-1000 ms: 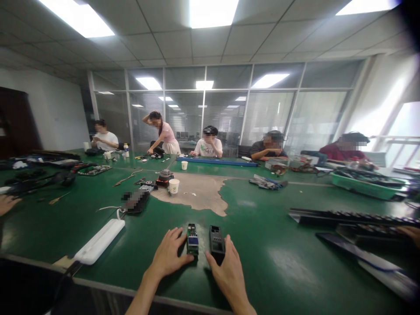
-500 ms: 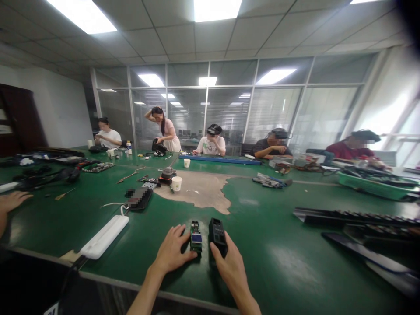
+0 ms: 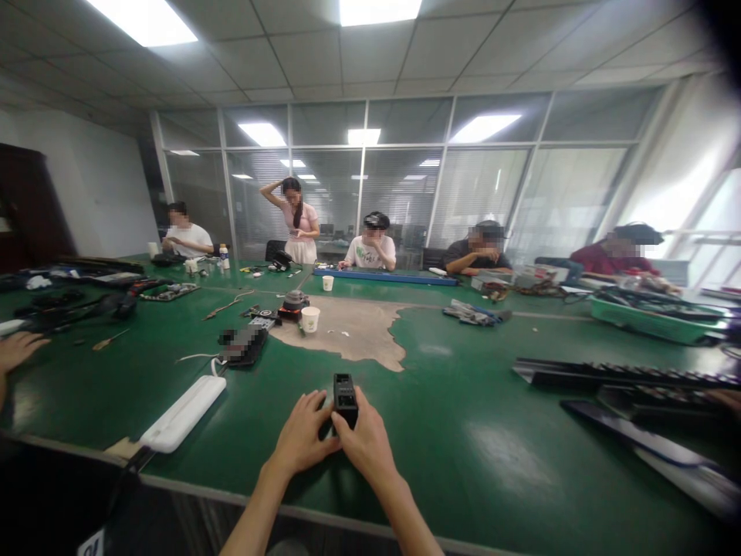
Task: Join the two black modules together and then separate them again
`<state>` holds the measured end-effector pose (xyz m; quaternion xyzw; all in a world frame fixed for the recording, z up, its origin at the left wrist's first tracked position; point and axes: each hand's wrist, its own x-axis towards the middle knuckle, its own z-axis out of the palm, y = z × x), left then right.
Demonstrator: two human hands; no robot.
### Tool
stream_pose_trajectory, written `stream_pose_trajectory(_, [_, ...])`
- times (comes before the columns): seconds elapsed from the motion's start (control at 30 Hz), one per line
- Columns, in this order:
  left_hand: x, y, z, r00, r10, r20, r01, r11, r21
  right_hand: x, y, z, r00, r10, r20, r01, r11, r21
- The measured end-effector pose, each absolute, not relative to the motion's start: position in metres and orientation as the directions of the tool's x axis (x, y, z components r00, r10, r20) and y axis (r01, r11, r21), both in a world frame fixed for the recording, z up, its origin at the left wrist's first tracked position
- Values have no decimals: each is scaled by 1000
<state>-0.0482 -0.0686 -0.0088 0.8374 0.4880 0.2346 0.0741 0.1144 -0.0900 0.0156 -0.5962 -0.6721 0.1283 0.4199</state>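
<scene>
A black plastic casing (image 3: 343,392) with rectangular openings in its top stands near the front of the green table (image 3: 463,386). My right hand (image 3: 366,439) grips it, thumb on the near left side and fingers along the right. Just left of it, my left hand (image 3: 302,434) rests with thumb and fingers spread, its fingertips close to the casing. Whether they touch it I cannot tell. The small circuit board with a display that lay by my left fingers is now out of sight, in the spot the casing covers.
A white power strip (image 3: 184,413) lies at left, near a dark device (image 3: 246,344). Paper cups (image 3: 310,319) stand ahead. Black metal rails (image 3: 602,374) and a green basket (image 3: 648,318) are at right. Another person's hand (image 3: 20,351) rests at far left; several people sit or stand opposite.
My right hand has brought the black casing left, over the place of the circuit board, which no longer shows. My left hand has barely moved. The standing person across has straightened up.
</scene>
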Motion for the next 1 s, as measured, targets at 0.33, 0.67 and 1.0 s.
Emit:
stream_pose_trajectory(0.33, [-48,-65,-15,403,866,295,800,-490,346,122,-87,-12,43,898,439,720,277,-637])
stream_pose_trajectory(0.67, [-46,-69,-6,420,863,280,801,-497,333,124,-92,-23,-15,857,515,702,376,-605])
stream_pose_trajectory(1.0, [-45,-69,-6,427,861,275,803,-501,321,122,-95,-26,10,841,542,714,373,-592])
